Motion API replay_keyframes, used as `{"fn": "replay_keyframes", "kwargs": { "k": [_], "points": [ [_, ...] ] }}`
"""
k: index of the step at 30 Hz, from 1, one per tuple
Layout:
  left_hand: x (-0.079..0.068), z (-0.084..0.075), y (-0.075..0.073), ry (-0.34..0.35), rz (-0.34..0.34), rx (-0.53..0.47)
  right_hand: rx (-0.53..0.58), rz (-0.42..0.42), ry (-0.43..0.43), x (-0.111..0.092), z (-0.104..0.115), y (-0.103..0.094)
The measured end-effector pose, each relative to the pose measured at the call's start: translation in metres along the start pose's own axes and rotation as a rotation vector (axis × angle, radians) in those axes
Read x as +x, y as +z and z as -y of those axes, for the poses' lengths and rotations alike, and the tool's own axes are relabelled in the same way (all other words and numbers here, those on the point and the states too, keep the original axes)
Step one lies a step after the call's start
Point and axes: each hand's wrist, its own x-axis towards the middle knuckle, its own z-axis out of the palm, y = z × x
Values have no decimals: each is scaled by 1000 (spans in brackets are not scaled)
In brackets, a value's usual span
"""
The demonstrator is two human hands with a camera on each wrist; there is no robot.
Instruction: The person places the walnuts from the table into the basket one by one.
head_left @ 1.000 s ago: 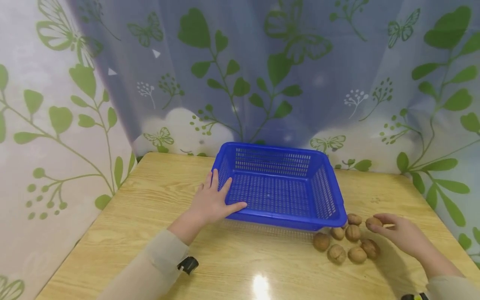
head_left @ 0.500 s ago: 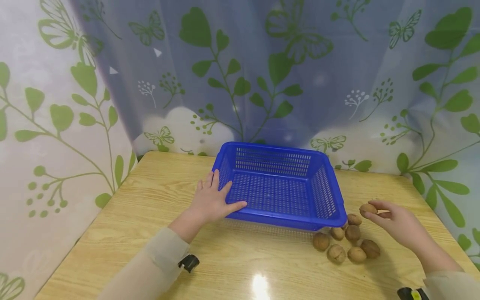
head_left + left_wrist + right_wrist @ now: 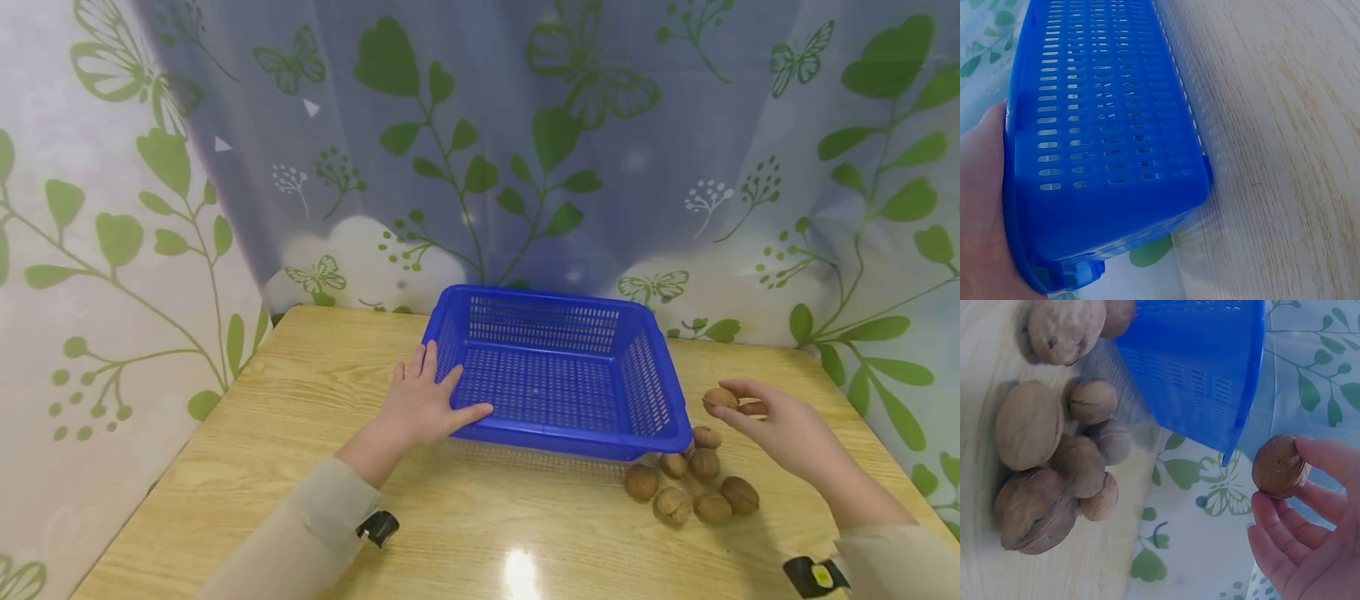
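Your right hand [image 3: 787,429] pinches a walnut [image 3: 720,399] above the desk [image 3: 457,533], right of the basket [image 3: 562,438] your spread left hand [image 3: 420,406] touches, other nuts [image 3: 703,464] by its near corner, seemingly mid-carry, the next move probably calling for clearance over the rim [image 3: 670,367].

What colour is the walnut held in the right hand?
The walnut in the right hand is brown; it shows best in the right wrist view.
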Motion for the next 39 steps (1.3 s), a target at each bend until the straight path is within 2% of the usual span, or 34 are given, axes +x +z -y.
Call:
{"fn": "replay_keyframes", "kwargs": {
  "k": [12,27,32,39],
  "points": [
    [0,-1,-2,4,-15,1,14,8,-26,14,23,2],
    [-1,0,1,1,-4,18,48,48,-109,42,51,10],
    [-4,0,4,0,-2,11,14,80,-129,55,65,12],
    [-3,-1,-1,3,-22,5,-22,117,-187,75,82,15]
  ]
}}
